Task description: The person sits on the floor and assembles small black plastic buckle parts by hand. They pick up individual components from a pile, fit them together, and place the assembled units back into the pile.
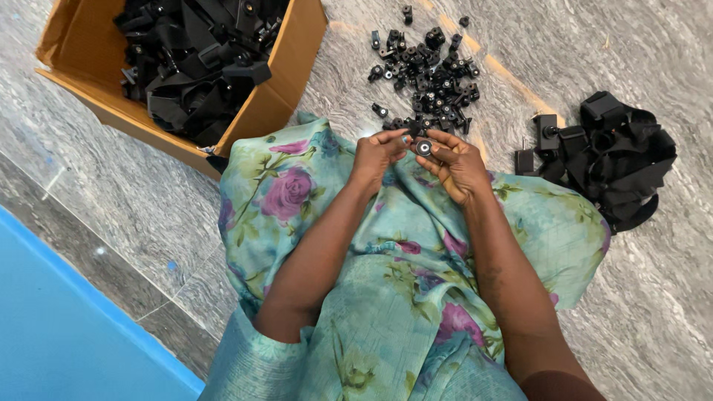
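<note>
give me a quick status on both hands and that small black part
Left hand and right hand together over the lap, both pinching small black part. Loose pile of black parts on floor ahead. Nothing in the way.

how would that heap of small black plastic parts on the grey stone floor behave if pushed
The heap of small black plastic parts would probably scatter rather than slide together, since the pieces lie loose. Each looks light and stiff. On the polished grey stone floor they would likely skid easily.
</note>
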